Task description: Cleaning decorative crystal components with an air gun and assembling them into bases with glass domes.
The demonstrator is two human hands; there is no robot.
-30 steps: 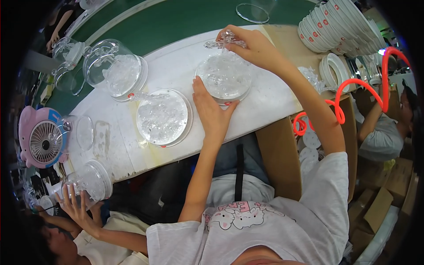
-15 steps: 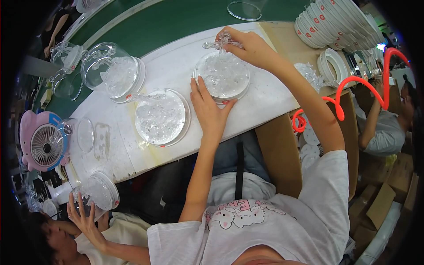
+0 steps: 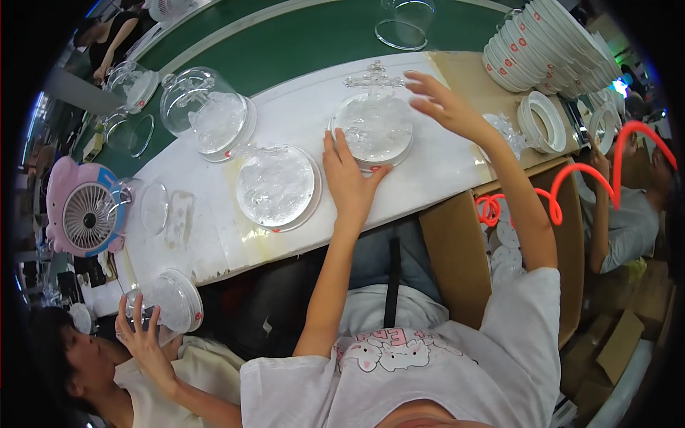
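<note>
A round clear dish (image 3: 374, 130) filled with crystal-like pieces sits on the white board (image 3: 214, 235). A clear ornamental piece (image 3: 374, 75) stands at the dish's far rim. My left hand (image 3: 349, 182) lies flat on the board, its fingertips touching the dish's near left edge. Just right of the dish hovers my right hand (image 3: 444, 105), fingers spread and holding nothing, a little apart from the ornament.
A second filled dish (image 3: 276, 187) lies to the left, with a domed one (image 3: 207, 114) behind it. Stacked white bowls (image 3: 542, 46) stand at the far right, near a red coiled hose (image 3: 571, 192). A pink fan (image 3: 82, 210) is left. A co-worker's hand (image 3: 146, 341) holds a small domed dish (image 3: 176, 307).
My right hand has let go of the ornamental piece at the dish's far rim and moved right, opening. The co-worker's domed dish moved down toward them.
</note>
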